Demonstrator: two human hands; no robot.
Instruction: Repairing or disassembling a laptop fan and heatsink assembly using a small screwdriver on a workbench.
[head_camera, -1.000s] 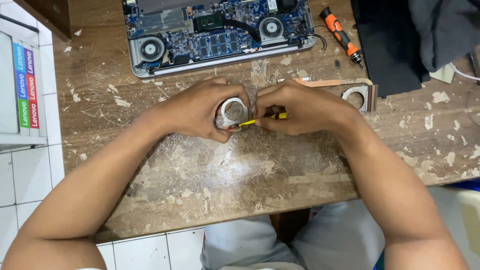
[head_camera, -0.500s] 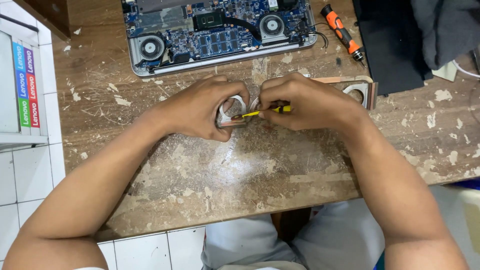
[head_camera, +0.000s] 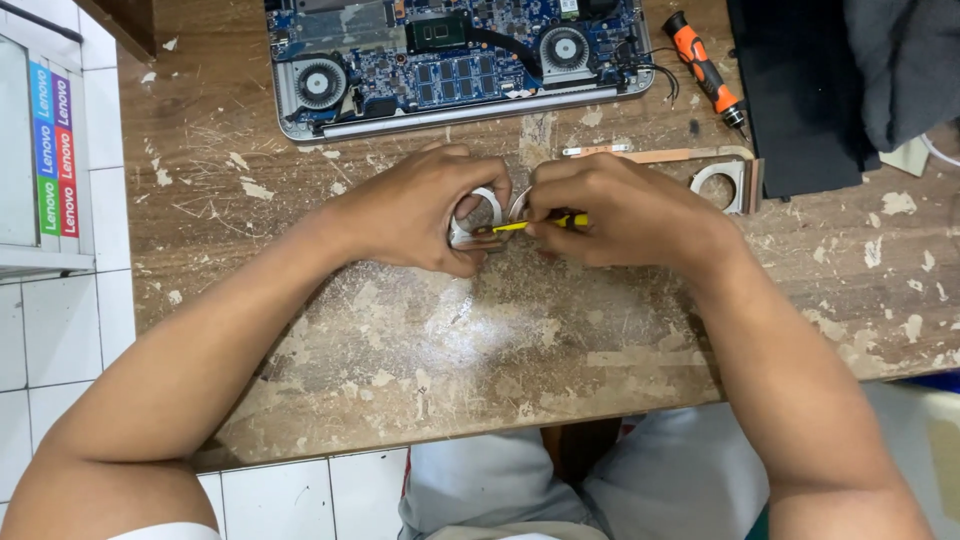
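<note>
Held above the middle of the bench (head_camera: 420, 340): a small silvery ring-shaped metal part (head_camera: 482, 212), pinched in the left hand (head_camera: 425, 215), fingers closed around its rim. Just beside it, a second pale ring edge, mostly hidden under the right hand (head_camera: 620, 215). Right grip closed on a thin yellow tool (head_camera: 535, 224), tip laid against the ring's lower edge. Compared with half a second ago, barely any shift: same pinch, same tool angle, hands a touch closer together, yellow shaft a little more covered by the fingers. Reads as steady, fine work at one spot on the part, not a change of step.

Further out, to the right: a flat copper-coloured bracket with a round metal frame (head_camera: 722, 182) lying on the bench, apart from the hands. Beyond it, an orange-handled screwdriver (head_camera: 703, 70) beside a black slab (head_camera: 790, 90) with grey cloth (head_camera: 900, 70) over it. At the far edge, an opened laptop (head_camera: 455, 60), blue circuit board bare, two round fans showing. Worn wooden surface, flecked with pale paint. White tiles (head_camera: 40, 330) at left.
</note>
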